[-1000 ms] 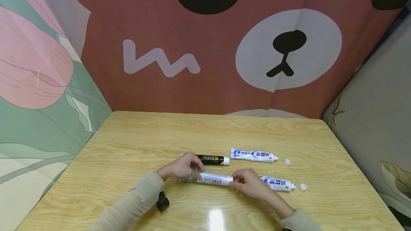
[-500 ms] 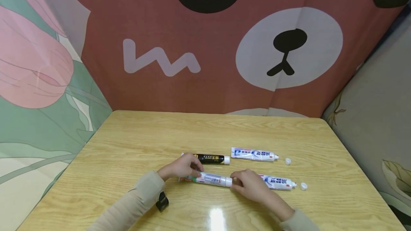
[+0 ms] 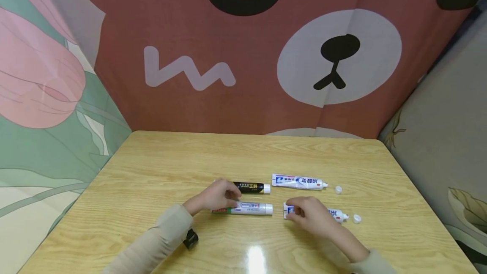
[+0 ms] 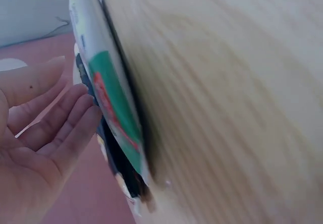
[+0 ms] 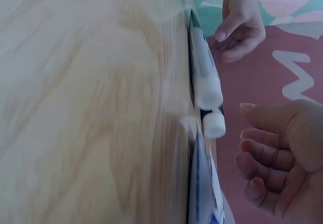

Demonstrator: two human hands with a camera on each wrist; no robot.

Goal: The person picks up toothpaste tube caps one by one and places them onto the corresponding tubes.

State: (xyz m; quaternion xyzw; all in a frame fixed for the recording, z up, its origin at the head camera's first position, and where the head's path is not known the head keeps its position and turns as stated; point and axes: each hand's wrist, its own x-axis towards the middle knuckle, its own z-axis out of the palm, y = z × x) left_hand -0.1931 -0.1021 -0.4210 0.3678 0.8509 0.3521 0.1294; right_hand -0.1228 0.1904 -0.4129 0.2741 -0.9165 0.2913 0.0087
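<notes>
left hand (image 4: 40, 128), tube (image 3: 251, 208), loose caps (image 3: 357, 219) head-view only

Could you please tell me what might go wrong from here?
The uncapped front right tube might leak if the right hand, which is over it, presses down. The near cap and far cap, both lying loose, could be knocked away. The left hand, close to the green-and-white tube and black tube, might nudge either.
</notes>
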